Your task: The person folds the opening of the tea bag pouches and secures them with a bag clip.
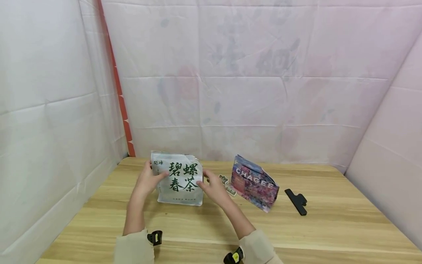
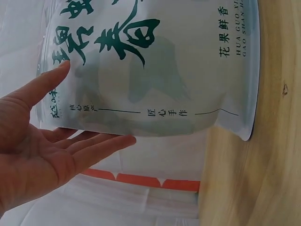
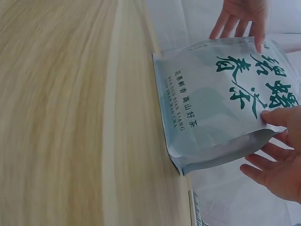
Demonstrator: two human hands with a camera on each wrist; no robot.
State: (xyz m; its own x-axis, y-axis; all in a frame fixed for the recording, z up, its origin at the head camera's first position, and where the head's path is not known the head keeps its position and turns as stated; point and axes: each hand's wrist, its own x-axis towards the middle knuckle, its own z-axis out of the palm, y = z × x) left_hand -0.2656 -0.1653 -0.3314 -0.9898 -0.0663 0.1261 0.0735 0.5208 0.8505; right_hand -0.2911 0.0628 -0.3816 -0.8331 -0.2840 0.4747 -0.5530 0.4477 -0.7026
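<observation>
The white bag [image 1: 179, 179] is upright at the left part of the bench [image 1: 197, 229], its front turned to the person and printed with large green characters. The hands are apart, one at each side of it, both gripping it. The left hand [image 1: 146, 179] has its thumb on the front near the upper side edge; some of its fingers reach behind and others lie out along the side. The right hand [image 1: 214, 185] pinches the opposite edge, thumb on the front, the other fingers round at the side and back. The bag's side panel is spread, as the right wrist view shows, so front and back stand apart. Its walls are opaque and the contents cannot be seen; whether its top is open cannot be told. Its base is at the bench or just above it; which, the views do not settle.

To the right stands the CHAGEE bag [image 1: 254, 183], pink and blue, set at an angle, its contents also hidden. A flat cut-out [image 1: 229, 189] lies between the two bags, partly covered by the right hand. Beyond the CHAGEE bag, further right, a black clip [image 1: 296, 201] lies on the wood. Pale sheets [image 1: 237, 99] hang behind and at both sides, with a red strip [image 1: 117, 77] in the left corner.
</observation>
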